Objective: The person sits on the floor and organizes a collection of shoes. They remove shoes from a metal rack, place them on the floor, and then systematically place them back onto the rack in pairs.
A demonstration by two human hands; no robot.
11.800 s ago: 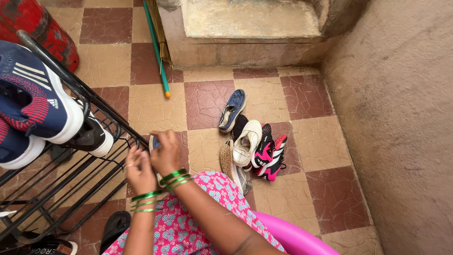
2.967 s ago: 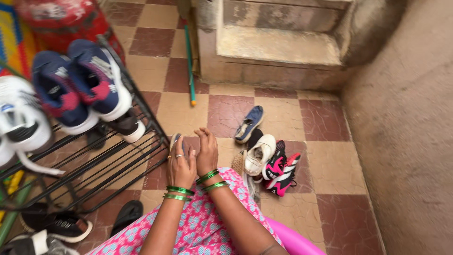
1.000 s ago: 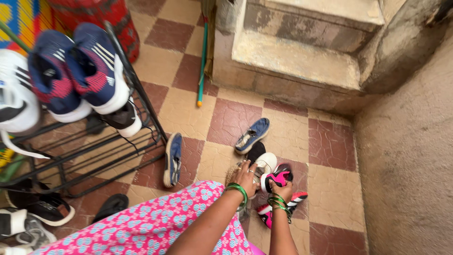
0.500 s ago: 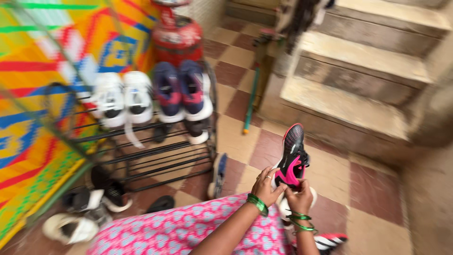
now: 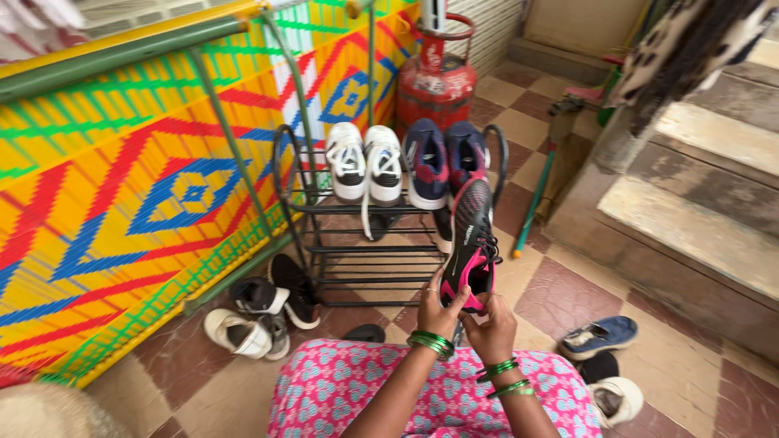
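While both hands grip it: shoe [image 5: 469, 243], black and pink, held toe-up before the rack's [image 5: 357, 268] right edge.
Left hand [image 5: 438, 307]: fingers clamped on heel.
Right hand [image 5: 492, 328]: fingers clamped underneath.
Handling: keep heel grip firm, sole level, likely.

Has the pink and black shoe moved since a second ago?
Yes. The pink and black shoe has gone from the floor tiles by the white shoe up into both hands, held toe-up before the rack.

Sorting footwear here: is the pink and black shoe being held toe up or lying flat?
Toe up. Both hands, left and right, grip the heel of the shoe, and its toe points upward before the rack.
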